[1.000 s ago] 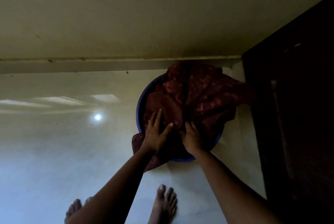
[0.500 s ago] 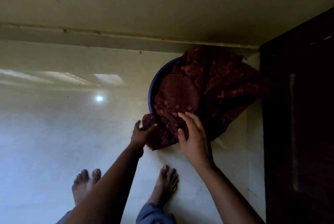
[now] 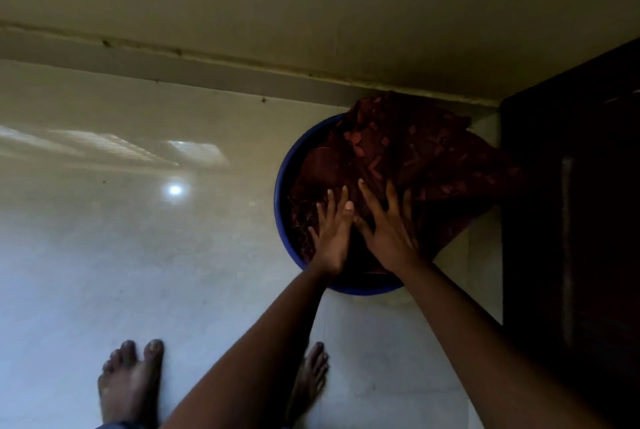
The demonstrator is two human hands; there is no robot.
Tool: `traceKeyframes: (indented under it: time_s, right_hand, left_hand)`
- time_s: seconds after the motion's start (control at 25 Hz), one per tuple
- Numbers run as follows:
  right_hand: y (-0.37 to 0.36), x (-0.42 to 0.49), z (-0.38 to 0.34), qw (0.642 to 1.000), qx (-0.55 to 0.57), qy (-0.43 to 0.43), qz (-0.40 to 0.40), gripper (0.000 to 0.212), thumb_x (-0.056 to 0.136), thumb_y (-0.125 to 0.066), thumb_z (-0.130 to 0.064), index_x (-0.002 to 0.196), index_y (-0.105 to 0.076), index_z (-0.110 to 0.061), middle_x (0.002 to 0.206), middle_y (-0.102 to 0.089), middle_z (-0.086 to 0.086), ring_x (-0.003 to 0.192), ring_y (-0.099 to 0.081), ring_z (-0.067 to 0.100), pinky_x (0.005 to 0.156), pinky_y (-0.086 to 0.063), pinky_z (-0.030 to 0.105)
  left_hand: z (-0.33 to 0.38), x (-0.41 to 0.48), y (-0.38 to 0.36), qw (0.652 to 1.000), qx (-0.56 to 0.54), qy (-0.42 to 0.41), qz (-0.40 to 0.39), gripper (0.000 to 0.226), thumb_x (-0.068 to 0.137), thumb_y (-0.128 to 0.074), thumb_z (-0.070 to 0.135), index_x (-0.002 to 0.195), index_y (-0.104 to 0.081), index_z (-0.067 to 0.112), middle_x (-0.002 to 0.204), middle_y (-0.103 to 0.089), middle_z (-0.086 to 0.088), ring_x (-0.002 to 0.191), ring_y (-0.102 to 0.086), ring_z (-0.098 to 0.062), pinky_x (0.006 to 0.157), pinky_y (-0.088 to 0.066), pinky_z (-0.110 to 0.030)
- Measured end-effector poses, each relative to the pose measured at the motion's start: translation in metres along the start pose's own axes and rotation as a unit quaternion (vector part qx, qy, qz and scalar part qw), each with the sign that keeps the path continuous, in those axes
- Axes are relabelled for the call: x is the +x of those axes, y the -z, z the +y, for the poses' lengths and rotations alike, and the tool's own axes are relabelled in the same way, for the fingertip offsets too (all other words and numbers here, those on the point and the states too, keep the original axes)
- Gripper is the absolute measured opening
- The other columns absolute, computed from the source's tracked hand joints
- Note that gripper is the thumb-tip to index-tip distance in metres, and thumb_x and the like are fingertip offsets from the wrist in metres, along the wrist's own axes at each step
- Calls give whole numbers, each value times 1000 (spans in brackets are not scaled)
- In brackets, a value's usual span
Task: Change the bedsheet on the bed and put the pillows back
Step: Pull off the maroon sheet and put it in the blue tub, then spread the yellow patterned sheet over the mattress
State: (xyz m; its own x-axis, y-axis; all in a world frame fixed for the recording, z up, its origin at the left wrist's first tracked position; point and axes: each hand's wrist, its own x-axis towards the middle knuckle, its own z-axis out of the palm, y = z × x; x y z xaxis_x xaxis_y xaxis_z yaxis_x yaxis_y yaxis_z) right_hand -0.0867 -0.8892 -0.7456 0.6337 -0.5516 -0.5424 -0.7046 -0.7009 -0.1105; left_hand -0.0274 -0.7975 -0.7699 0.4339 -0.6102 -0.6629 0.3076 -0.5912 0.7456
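Observation:
A crumpled dark red patterned bedsheet fills a round blue tub that stands on the floor in the corner. Part of the sheet spills over the tub's right rim. My left hand lies flat on the sheet near the tub's front, fingers straight. Beside it my right hand presses on the cloth with its fingers spread. The two hands almost touch. No bed or pillows are in view.
The pale glossy floor stretches to the left, with a bright light reflection. A beige wall and its skirting run behind the tub. A dark wooden door or cabinet stands close on the right. My bare feet are below.
The sheet's corner that hung over the tub's front rim a second ago now lies inside. My left hand moved from that rim onto the cloth; both hands now press flat.

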Motion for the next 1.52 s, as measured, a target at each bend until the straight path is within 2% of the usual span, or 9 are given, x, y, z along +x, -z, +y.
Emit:
traceKeyframes:
  time_s: [0.2, 0.44, 0.6, 0.72, 0.84, 1.0, 1.24, 1.36, 1.52]
  right_hand:
    - [2, 3, 6, 997, 11, 23, -67, 70, 95, -44, -41, 148, 1, -32, 157, 4, 7, 142, 1, 39, 114, -15, 48]
    - [97, -96, -37, 986, 170, 1, -2, 48, 91, -54, -13, 137, -44, -18, 144, -33, 6, 131, -37, 25, 105, -37, 33]
    - [168, -188, -77, 960, 274, -47, 46, 29, 89, -54, -5, 116, -63, -11, 121, -55, 7, 110, -55, 23, 85, -39, 18]
    - [205, -252, -106, 950, 307, -25, 47, 28, 88, -54, -1, 110, -66, -11, 113, -59, 6, 99, -60, 20, 85, -44, 20]
    - [232, -293, -122, 962, 272, 17, 6, 29, 88, -53, -3, 112, -65, -12, 115, -58, 5, 100, -59, 18, 86, -41, 18]
    - [267, -332, -147, 972, 181, 85, -123, 29, 89, -52, -5, 114, -64, -12, 114, -56, 8, 96, -58, 23, 77, -38, 17]
    - [312, -356, -234, 948, 43, 231, -217, 29, 88, -52, -6, 113, -66, -11, 115, -64, 8, 95, -59, 17, 80, -40, 21]
    - [323, -375, -337, 913, 22, 293, -282, 27, 94, -49, -10, 117, -63, -8, 108, -67, 10, 90, -62, 22, 68, -44, 17]
    - [308, -422, -497, 858, -3, 391, -333, 26, 97, -47, -17, 119, -60, -12, 86, -55, -9, 66, -46, -2, 51, -35, 5]
  left_hand:
    - [0, 9, 17, 993, -101, 44, -36, 52, 97, -32, 46, 146, -21, 32, 157, -4, 7, 145, 3, -14, 119, 2, -41]
    - [72, -122, 76, 996, -45, 29, 77, 43, 93, -54, 29, 134, -49, 20, 135, -49, 4, 126, -45, -14, 103, -38, -29]
    - [123, -234, 118, 990, -47, 95, 92, 32, 95, -50, 30, 125, -56, 22, 125, -59, -2, 114, -52, -14, 86, -36, -22]
    - [147, -305, 150, 990, -33, 103, 95, 32, 95, -50, 31, 124, -57, 19, 126, -59, -3, 113, -53, -16, 85, -37, -23]
    - [159, -358, 175, 985, -71, 108, 117, 31, 93, -51, 37, 120, -60, 23, 126, -59, -1, 111, -53, -15, 94, -43, -33]
    - [163, -457, 202, 974, -97, 110, 170, 31, 94, -51, 29, 120, -60, 15, 124, -60, -3, 117, -54, -19, 95, -39, -26]
    - [114, -609, 235, 905, -213, 193, 314, 24, 96, -48, 28, 115, -61, 22, 122, -59, -2, 111, -55, -18, 93, -43, -32]
    - [87, -672, 252, 835, -304, 193, 417, 17, 96, -49, 28, 109, -60, 27, 121, -60, -3, 110, -56, -19, 87, -45, -32]
    - [51, -739, 275, 737, -417, 174, 502, 17, 97, -46, 22, 111, -57, 21, 122, -58, -9, 107, -55, -21, 84, -39, -32]
